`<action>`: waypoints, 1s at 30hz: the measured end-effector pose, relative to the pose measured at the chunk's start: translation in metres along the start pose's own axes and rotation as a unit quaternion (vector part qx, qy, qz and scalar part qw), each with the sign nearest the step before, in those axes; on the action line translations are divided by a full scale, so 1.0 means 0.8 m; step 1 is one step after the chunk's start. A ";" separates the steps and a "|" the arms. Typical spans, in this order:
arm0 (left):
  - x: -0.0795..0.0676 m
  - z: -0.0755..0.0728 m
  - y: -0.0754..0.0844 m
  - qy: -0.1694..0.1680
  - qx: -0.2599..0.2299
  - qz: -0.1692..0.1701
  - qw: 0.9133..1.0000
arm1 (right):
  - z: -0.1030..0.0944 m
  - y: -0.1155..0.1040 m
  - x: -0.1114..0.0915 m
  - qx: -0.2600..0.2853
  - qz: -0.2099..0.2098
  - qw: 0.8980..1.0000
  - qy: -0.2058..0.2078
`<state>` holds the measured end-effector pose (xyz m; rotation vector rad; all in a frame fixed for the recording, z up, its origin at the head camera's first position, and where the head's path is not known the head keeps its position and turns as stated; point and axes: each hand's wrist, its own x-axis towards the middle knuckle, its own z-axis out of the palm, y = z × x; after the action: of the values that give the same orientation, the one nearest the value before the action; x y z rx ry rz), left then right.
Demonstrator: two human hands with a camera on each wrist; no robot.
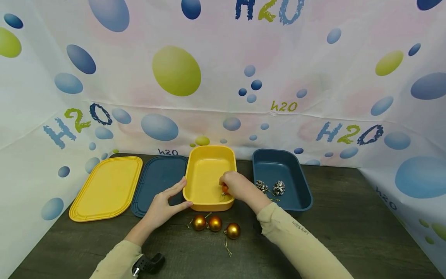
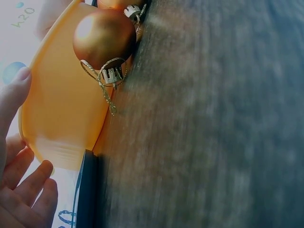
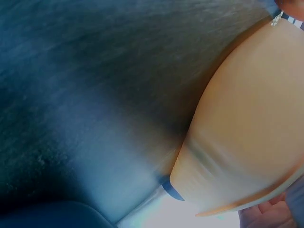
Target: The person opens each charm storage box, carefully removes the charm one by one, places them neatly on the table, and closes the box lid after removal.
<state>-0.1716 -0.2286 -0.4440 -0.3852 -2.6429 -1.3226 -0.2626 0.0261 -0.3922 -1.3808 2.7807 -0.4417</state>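
A gold-orange bauble, pinched in the curled fingers of a person's right hand, sits low inside a yellow container, near its front right corner. The fingers cover much of the bauble, so whether it touches the container's floor is hard to say. The left hand is spread wide and holds nothing in its grasp, its fingertips at the container's left edge and its thumb at the front left corner. Beyond the right hand, the yellow floor runs open to the far rim.

Just in front of the container, three gold baubles rest on a dark tabletop, two side by side and the third slightly nearer the person. To the right, across a strip of tabletop, stands a blue container with two frosted pine cones toward its left side; more tabletop stretches past its right edge. The right forearm, in a pale sleeve, crosses in front of that gap. On the left, a blue lid lies close by the yellow container, with a yellow lid next to it. A patterned backdrop rises behind.
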 end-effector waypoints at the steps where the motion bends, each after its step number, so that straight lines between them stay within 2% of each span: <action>1: 0.000 0.000 0.000 0.000 0.000 0.000 1.000 | 0.000 0.000 0.000 0.002 -0.002 1.000 0.002; 6: 0.000 -0.001 0.001 -0.002 0.001 -0.002 1.000 | -0.001 0.001 -0.002 0.025 -0.004 1.000 0.012; 13: -0.001 -0.002 0.003 -0.003 -0.001 -0.006 1.000 | -0.005 -0.003 -0.012 0.096 0.016 0.994 0.042; 20: -0.001 -0.002 0.004 -0.004 -0.002 -0.009 1.000 | -0.016 -0.009 -0.027 0.117 0.010 0.990 0.074; 30: -0.002 -0.001 0.002 -0.005 -0.006 -0.005 1.000 | -0.033 -0.018 -0.065 0.156 -0.004 0.982 0.106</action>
<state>-0.1691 -0.2282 -0.4427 -0.3819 -2.6490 -1.3430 -0.2230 0.0652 -0.3697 -1.3411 2.7025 -1.0307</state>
